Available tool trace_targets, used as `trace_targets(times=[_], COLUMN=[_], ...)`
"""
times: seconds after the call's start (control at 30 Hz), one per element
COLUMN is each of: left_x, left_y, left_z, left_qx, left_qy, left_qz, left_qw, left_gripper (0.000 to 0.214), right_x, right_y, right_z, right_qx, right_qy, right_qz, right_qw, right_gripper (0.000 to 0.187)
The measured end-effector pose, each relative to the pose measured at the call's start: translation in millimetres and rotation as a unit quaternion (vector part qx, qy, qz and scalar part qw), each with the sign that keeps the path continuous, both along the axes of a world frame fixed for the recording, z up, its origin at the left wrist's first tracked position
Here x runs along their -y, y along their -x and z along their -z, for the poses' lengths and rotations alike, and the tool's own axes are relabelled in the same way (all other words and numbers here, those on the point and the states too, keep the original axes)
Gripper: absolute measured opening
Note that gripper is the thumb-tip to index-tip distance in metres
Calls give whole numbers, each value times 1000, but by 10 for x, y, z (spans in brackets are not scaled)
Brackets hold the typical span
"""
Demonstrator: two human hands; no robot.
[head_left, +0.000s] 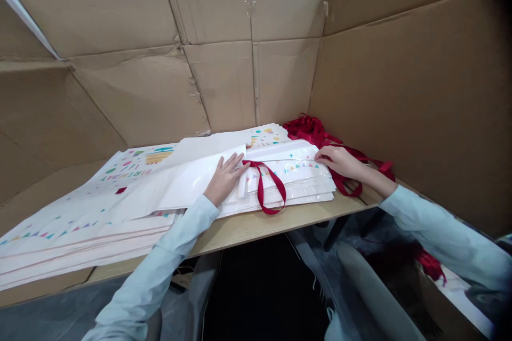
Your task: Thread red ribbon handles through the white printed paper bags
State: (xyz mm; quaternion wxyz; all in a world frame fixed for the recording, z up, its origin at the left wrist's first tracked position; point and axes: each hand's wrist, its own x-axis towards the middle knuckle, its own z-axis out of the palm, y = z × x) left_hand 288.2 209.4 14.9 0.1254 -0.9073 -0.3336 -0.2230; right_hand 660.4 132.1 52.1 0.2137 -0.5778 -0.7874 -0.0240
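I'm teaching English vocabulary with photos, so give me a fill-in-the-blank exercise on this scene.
1. The bag at left is printed with the word ____.
2. The ribbon loop lying on the stack is ____.
3. The left hand rests on a glossy ____ bag.
4. The wall behind the table is made of ____.

Answers: BIRTHDAY; red; white; cardboard.

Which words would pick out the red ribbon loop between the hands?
On the pale wooden desk, find the stack of glossy white printed bags. Between the left hand and right hand, a narrow red ribbon loop lies apart from the bunched ribbon behind.
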Motion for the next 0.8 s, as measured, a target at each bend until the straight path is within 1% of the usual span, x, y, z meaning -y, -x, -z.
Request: trace_targets(times=[0.1, 0.2, 0.37, 0.5, 0.57, 0.67, 0.73, 0.8], left_x=[54, 81, 67, 61, 61, 60, 59, 57], left_y=[-4, -9, -27, -37, -40, -47, -53, -57], left_z=[-35, -51, -45, -63, -79, -102, -111, -114], left_qx=[-46, -55, -43, -38, -34, -31, -35, -41], left_qy=[7, 16, 21, 27, 28, 24, 21, 19], left_qz=[13, 11, 2, -3, -4, -3, -2, -1], left_qw=[999, 998, 999, 999, 999, 999, 999, 999], left_gripper=[48, 51, 48, 47, 46, 46, 46, 47], right_x=[-33, -136, -289, -347, -372, -431, -483, -542], right_y=[24, 50, 90, 181, 230, 328, 444, 620], right_z=[7, -58, -230, -274, -276, -264, -238, -199], right_qx=[81, 148, 199, 254, 266, 255, 235, 209], right_qy=[-23, -41, -56, -54, -51, -35, -17, -4], right_qz=[9, 21, 13, -18, -30, -31, -33, -54], right_qw=[996, 988, 978, 965, 962, 966, 971, 976], right_gripper=[25, 22, 23, 26, 28, 29, 30, 29])
